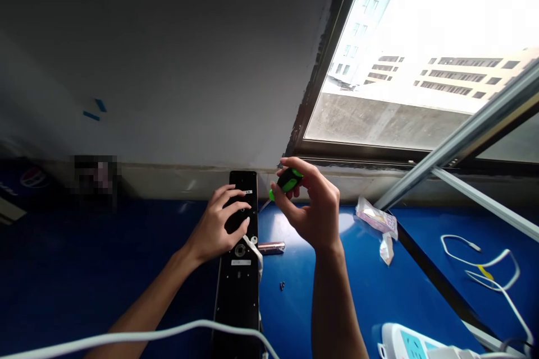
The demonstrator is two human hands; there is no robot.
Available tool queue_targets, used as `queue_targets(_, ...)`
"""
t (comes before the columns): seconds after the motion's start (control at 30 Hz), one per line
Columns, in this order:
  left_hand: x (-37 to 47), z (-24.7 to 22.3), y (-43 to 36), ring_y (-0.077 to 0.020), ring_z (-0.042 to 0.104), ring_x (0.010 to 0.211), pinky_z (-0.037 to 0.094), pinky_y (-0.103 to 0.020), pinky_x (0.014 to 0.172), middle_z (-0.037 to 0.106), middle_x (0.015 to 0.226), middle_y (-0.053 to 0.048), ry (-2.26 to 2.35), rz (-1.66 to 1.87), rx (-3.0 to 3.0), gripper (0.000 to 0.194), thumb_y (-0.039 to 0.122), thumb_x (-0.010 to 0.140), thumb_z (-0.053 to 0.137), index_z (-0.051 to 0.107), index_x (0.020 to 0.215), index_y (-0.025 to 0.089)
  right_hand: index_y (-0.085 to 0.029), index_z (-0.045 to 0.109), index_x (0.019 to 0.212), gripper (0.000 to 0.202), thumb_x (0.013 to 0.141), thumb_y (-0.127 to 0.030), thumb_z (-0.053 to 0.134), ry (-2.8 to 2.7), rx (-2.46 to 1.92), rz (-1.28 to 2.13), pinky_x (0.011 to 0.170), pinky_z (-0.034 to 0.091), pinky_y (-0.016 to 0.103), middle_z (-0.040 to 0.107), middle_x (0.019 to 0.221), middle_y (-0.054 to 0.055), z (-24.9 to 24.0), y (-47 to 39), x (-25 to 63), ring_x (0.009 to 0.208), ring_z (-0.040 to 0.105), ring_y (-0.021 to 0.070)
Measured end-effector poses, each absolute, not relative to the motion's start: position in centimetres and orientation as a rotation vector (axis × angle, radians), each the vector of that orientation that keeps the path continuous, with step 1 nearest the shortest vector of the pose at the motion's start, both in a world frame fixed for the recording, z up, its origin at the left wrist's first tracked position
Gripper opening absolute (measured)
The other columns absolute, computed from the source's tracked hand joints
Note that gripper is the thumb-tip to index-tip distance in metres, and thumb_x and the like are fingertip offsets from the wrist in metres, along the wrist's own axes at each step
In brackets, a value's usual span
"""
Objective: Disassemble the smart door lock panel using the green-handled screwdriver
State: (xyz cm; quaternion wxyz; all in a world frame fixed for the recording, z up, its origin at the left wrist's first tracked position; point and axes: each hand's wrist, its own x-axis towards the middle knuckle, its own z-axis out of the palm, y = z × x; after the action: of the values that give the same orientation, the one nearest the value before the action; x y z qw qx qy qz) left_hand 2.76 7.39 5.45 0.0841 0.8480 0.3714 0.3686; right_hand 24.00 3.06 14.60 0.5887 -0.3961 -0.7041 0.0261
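Observation:
A long black panel point(238, 303) lies on the blue table, with small screws or holes, white labels and a round fitting on its face. My left hand point(221, 221) rests on its upper part, fingers spread. My right hand point(309, 202) grips a green and black screwdriver point(289, 180) between thumb and fingers. The screwdriver's thin shaft points down and left, close to the panel's right edge; where its tip ends is hard to tell. A white strap or cable point(256, 252) comes out at the panel's right side, beside a shiny pinkish cylinder point(272, 248).
Small dark screws point(282, 286) lie on the blue table point(290, 325). A pink and white packet point(377, 217), a white power strip point(415, 342) and a white cable point(501, 286) are at the right. Another white cable point(189, 326) crosses the foreground. Wall and window stand behind.

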Motion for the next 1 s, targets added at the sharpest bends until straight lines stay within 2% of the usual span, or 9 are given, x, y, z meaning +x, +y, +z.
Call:
queue_targets(0.33, 2.4, 5.0, 7.6, -0.0308, 0.041, 0.147, 0.041, -0.056, 0.122, 0.062, 0.142, -0.008, 1.135, 0.968, 2.488, 0.025, 0.028, 0.098, 0.060, 0.072, 0.120, 0.025, -0.027, 0.066, 0.126, 0.035, 0.092, -0.018, 0.069, -1.698, -0.954, -0.003, 0.068, 0.057, 0.028, 0.072, 0.096, 0.000, 13.7, 4.6, 23.2, 0.062, 0.054, 0.0098)
queue_targets(0.47, 2.4, 5.0, 7.5, -0.0316, 0.042, 0.146, 0.041, -0.057, 0.122, 0.062, 0.141, -0.008, 1.130, 0.956, 2.479, 0.026, 0.028, 0.099, 0.059, 0.071, 0.121, 0.024, -0.027, 0.068, 0.121, 0.030, 0.092, -0.022, 0.073, -1.636, -1.010, -0.111, 0.063, 0.055, 0.028, 0.066, 0.088, -0.001, 13.2, 4.9, 22.7, 0.060, 0.051, 0.0104)
queue_targets(0.57, 2.4, 5.0, 7.6, -0.0321, 0.043, 0.146, 0.042, -0.058, 0.121, 0.063, 0.141, -0.008, 1.128, 0.968, 2.480, 0.025, 0.028, 0.099, 0.059, 0.071, 0.121, 0.024, -0.028, 0.068, 0.118, 0.027, 0.092, -0.025, 0.074, -1.612, -1.007, -0.171, 0.061, 0.054, 0.027, 0.065, 0.092, 0.000, 12.9, 5.0, 22.3, 0.059, 0.049, 0.0096)
queue_targets(0.73, 2.3, 4.9, 7.7, -0.0320, 0.042, 0.146, 0.043, -0.057, 0.122, 0.061, 0.143, -0.008, 1.122, 0.962, 2.514, 0.026, 0.027, 0.099, 0.060, 0.071, 0.122, 0.024, -0.029, 0.056, 0.136, 0.041, 0.097, -0.020, 0.065, -1.765, -0.961, 0.010, 0.073, 0.058, 0.029, 0.071, 0.102, 0.002, 13.5, 4.6, 22.0, 0.071, 0.058, 0.0119)
queue_targets(0.8, 2.3, 4.9, 7.7, -0.0321, 0.041, 0.147, 0.043, -0.057, 0.122, 0.060, 0.143, -0.009, 1.124, 0.959, 2.519, 0.026, 0.027, 0.099, 0.060, 0.071, 0.123, 0.024, -0.027, 0.056, 0.131, 0.036, 0.096, -0.018, 0.062, -1.785, -0.966, 0.065, 0.072, 0.056, 0.027, 0.072, 0.101, 0.002, 13.7, 4.4, 22.2, 0.072, 0.060, 0.0118)
queue_targets(0.9, 2.3, 4.9, 7.7, -0.0321, 0.041, 0.147, 0.043, -0.057, 0.122, 0.061, 0.143, -0.009, 1.124, 0.960, 2.510, 0.026, 0.028, 0.099, 0.060, 0.071, 0.122, 0.024, -0.026, 0.060, 0.112, 0.022, 0.093, -0.025, 0.070, -1.700, -1.061, -0.020, 0.062, 0.052, 0.025, 0.069, 0.087, -0.002, 13.6, 4.5, 22.3, 0.059, 0.054, 0.0097)
queue_targets(1.0, 2.3, 4.9, 7.6, -0.0321, 0.042, 0.146, 0.043, -0.057, 0.121, 0.062, 0.142, -0.008, 1.124, 0.953, 2.507, 0.026, 0.028, 0.099, 0.060, 0.071, 0.122, 0.024, -0.025, 0.060, 0.102, 0.027, 0.086, -0.035, 0.080, -1.570, -1.144, -0.118, 0.056, 0.048, 0.024, 0.066, 0.081, -0.004, 13.1, 5.0, 22.2, 0.054, 0.049, 0.0084)
